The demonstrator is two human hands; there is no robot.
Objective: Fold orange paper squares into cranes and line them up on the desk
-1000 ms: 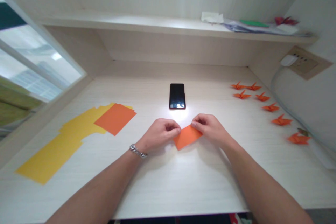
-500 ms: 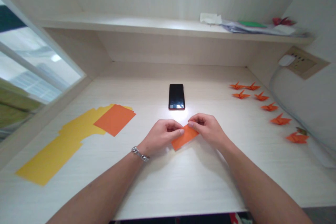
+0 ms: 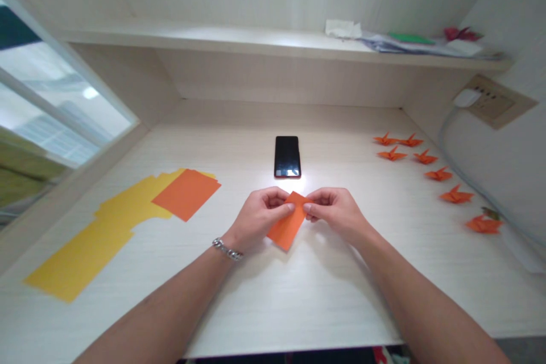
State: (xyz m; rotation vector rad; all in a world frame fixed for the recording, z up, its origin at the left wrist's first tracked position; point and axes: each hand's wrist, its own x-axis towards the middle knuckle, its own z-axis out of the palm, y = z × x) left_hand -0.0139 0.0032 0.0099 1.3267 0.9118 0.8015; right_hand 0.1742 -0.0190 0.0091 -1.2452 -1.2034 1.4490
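Pale desk (image 3: 298,307), left hand (image 3: 259,213) pinching orange paper (image 3: 285,231), right hand (image 3: 336,206) pinching its right edge, black phone (image 3: 287,156) beyond

Black phone (image 3: 287,154) on desk (image 3: 298,307), papers (image 3: 384,45) on shelf (image 3: 191,36), white plug (image 3: 466,98) in wall socket (image 3: 500,107)

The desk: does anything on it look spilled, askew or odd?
The yellow paper at the left looks somewhat untidy, its sheets spread unevenly. The held orange paper looks intact, and I see no spill.
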